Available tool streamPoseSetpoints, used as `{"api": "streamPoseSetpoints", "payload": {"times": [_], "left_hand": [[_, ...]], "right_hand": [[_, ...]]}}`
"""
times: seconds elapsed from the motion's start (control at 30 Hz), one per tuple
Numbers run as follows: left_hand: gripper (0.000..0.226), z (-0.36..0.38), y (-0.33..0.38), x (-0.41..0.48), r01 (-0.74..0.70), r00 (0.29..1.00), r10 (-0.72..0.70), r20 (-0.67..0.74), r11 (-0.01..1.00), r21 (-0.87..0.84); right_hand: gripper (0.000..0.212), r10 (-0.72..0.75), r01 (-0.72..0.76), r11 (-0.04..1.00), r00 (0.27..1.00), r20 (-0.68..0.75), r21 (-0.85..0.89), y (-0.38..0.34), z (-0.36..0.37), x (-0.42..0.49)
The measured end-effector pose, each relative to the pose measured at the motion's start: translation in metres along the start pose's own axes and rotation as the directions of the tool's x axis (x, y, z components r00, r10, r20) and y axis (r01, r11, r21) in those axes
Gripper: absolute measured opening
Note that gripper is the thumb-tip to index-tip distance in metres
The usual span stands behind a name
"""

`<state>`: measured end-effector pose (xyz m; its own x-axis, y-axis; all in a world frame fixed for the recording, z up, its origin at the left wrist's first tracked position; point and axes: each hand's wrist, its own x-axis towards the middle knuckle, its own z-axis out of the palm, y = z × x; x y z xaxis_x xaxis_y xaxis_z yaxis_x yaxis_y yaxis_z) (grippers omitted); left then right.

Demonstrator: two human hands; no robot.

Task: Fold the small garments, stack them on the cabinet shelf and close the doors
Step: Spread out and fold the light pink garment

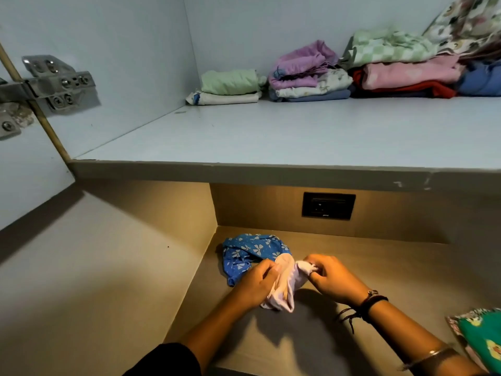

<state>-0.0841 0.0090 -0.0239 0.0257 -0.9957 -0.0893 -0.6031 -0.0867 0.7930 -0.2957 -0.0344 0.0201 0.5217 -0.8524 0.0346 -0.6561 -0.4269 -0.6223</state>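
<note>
Left hand (256,283) and right hand (332,278) both clamped on small white crumpled garment (287,286).
Garment held over beige wooden counter (379,267), against blue bow-print cloth (249,253); folded garment stacks (306,77) at rear of pale blue cabinet shelf (271,137) above.

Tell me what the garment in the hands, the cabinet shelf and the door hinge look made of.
White garment: soft, thin, matte fabric, likely cotton; it bunches and creases where the left hand and right hand grip it. Cabinet shelf: probably laminated board, smooth pale-blue face with a chipped front edge. Door hinge: bare metal, shiny silver with screw heads.
</note>
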Motion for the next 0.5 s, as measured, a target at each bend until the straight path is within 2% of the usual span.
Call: {"api": "streamPoseSetpoints", "payload": {"times": [0.1, 0.13, 0.2, 0.27, 0.37, 0.43, 0.5], "left_hand": [[0.024, 0.013, -0.014, -0.008, 0.121, 0.992, -0.115, -0.045, 0.982, 0.143], [0.032, 0.019, -0.018, -0.010, 0.130, 0.991, -0.124, -0.042, 0.972, 0.197], [0.048, 0.030, -0.019, -0.015, 0.126, 0.991, -0.113, -0.066, 0.955, 0.268], [0.062, 0.038, -0.013, -0.018, 0.185, 0.978, -0.146, -0.149, 0.938, 0.294], [0.073, 0.047, -0.009, -0.016, 0.367, 0.923, -0.312, -0.227, 0.891, 0.268], [0.064, 0.050, -0.008, -0.014, 0.424, 0.899, -0.384, -0.212, 0.886, 0.190], [0.057, 0.047, -0.010, -0.012, 0.453, 0.881, -0.414, -0.229, 0.878, 0.157]], "right_hand": [[0.022, 0.046, 0.024, 0.969, 0.960, 0.274, -0.248, 0.016, -0.009, -0.034], [0.026, 0.079, 0.043, 0.939, 0.938, 0.337, -0.341, 0.024, -0.007, -0.046], [0.020, 0.224, -0.026, 0.902, 0.881, 0.416, -0.431, 0.042, -0.002, -0.069], [0.015, 0.332, -0.143, 0.899, 0.839, 0.431, -0.414, 0.051, 0.004, -0.085], [0.013, 0.348, -0.187, 0.908, 0.836, 0.425, -0.375, 0.050, 0.003, -0.086], [0.019, 0.364, -0.238, 0.911, 0.848, 0.384, -0.337, 0.044, 0.004, -0.081], [0.024, 0.361, -0.258, 0.903, 0.888, 0.285, -0.343, 0.034, 0.007, -0.075]]}}
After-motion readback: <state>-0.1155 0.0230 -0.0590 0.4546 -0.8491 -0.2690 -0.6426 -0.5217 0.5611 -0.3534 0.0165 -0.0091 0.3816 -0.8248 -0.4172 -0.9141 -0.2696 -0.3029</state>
